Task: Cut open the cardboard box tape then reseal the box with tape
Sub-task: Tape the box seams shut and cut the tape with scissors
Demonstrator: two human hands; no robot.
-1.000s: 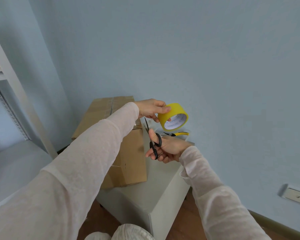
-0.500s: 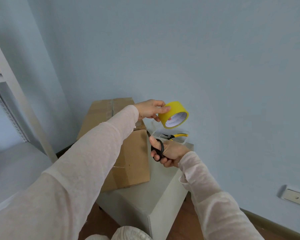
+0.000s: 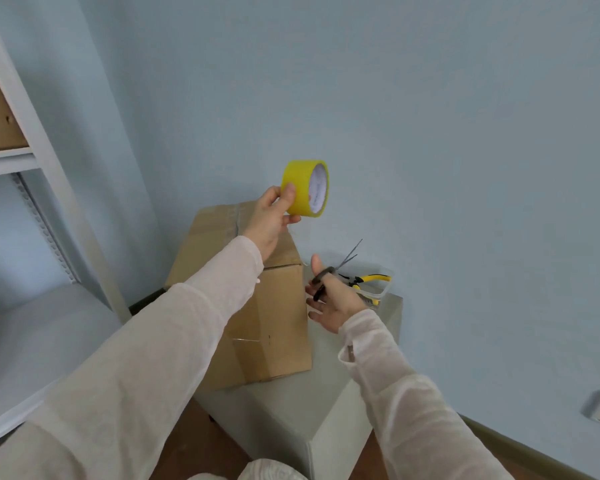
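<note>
The yellow roll of adhesive tape (image 3: 303,188), white-cored, stands on edge in the air. The left hand (image 3: 269,220) pinches it, fingers (image 3: 289,195) clamped on its band, above the brown cardboard box (image 3: 274,323) on the pale surface (image 3: 326,403). The right hand (image 3: 333,301) grips black-handled steel scissors (image 3: 342,265), blades slightly apart. A second ago the roll sat lower, just beside the right fingers; now it is well above them.
</note>
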